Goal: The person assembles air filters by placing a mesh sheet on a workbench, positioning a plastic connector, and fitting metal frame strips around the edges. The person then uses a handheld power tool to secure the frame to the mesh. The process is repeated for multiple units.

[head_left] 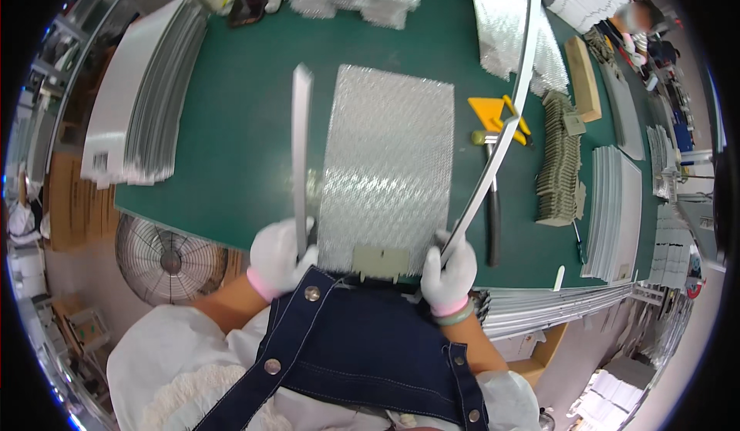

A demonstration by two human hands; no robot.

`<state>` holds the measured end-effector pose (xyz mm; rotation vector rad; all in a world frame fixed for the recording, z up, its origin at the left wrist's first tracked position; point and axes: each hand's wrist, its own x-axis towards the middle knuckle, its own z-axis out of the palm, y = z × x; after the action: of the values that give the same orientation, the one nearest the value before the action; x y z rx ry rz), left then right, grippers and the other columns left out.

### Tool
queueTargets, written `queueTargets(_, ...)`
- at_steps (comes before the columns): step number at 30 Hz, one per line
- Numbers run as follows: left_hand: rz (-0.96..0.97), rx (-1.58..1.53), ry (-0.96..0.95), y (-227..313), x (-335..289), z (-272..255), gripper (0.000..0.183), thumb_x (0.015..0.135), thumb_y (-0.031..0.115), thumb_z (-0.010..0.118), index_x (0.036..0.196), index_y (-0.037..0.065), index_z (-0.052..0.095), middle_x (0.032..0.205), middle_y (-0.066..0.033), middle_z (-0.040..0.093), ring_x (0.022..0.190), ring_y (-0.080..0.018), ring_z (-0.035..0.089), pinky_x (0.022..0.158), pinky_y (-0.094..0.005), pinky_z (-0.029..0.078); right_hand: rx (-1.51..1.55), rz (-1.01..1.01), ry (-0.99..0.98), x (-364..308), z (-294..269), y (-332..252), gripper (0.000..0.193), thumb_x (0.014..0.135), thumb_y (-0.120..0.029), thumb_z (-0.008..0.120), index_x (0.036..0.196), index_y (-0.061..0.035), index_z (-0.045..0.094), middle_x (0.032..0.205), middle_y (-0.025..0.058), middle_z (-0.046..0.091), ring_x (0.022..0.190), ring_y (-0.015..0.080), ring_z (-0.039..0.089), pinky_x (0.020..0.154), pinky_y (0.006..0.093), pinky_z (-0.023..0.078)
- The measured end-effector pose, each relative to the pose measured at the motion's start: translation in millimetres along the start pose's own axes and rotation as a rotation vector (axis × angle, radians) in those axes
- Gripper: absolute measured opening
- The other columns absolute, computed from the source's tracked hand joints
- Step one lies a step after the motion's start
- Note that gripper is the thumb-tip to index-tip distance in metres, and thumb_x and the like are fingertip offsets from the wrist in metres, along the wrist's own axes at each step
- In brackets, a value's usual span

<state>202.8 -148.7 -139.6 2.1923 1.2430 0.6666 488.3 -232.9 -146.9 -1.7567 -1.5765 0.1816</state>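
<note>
- Mesh panel (388,154), silvery, one: flat on the green surface (247,123), ahead of the worker and between the two hands; long axis runs away from the body.
- Left hand (280,257), white-gloved: closed round the near end of a straight strip (301,138), just beside the panel's near left corner; contact with the panel, I cannot tell.
- Straight strip: roughly parallel to the panel's left long edge, green showing between.
- Right hand (450,272), white-gloved: grasping the near end of an angled strip (486,173), by the near right corner.
- Angled strip: slants rightward from the panel, crossing before the hammer (493,223).
- Grey-green plate (381,261): at the panel's near end, in neither hand.
- Nearer hand: neither clearly; both flank that end.
</note>
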Motion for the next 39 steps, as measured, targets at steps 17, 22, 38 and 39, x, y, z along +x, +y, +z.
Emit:
queueTargets(17,-0.299,0.062,-0.017,0.4,-42.9,-20.6,0.043,0.092,0.041,0.06,0.094,-0.002,0.063,0.075,-0.0166,0.067,0.072,-0.0306,0.068,0.071,-0.0405,0.052,0.128,0.249,0.006,-15.1,8.8,-15.5,0.032,0.09,-0.023,0.066,0.109,0.0028,0.067,0.075,0.0096,0.065,0.064,0.0165,0.06,0.067,0.0323,0.049)
queueTargets(22,-0.464,-0.088,-0.309,9.2,-93.7,-21.6,0.052,0.094,0.048,0.061,0.095,-0.004,0.064,0.08,-0.0166,0.069,0.076,-0.0258,0.069,0.073,-0.036,0.054,-0.119,0.195,0.005,-85.4,-3.4,-29.2,0.055,0.084,-0.022,0.074,0.128,0.0054,0.056,0.102,0.015,0.064,0.078,0.0167,0.065,0.071,0.0271,0.052)
queueTargets(38,-0.604,-0.923,-0.342,-19.4,-110.3,-3.1,0.034,0.099,0.023,0.054,0.121,-0.003,0.056,0.11,-0.017,0.066,0.099,-0.0211,0.066,0.086,-0.0323,0.054,1.02,0.966,-0.305,-118.1,-16.5,-37.2,0.033,0.095,-0.018,0.067,0.118,0.0016,0.055,0.097,0.0105,0.066,0.078,0.0148,0.065,0.066,0.0259,0.053)
queueTargets(39,-0.595,-0.906,-0.385,-20.7,-105.6,-6.7,0.035,0.099,0.025,0.055,0.121,-0.002,0.056,0.11,-0.017,0.066,0.099,-0.0212,0.066,0.087,-0.0326,0.053,0.971,0.962,-0.29,-115.9,-11.5,-35.5,0.029,0.095,-0.02,0.068,0.112,0.0009,0.057,0.092,0.0091,0.067,0.075,0.0137,0.064,0.066,0.0257,0.053)
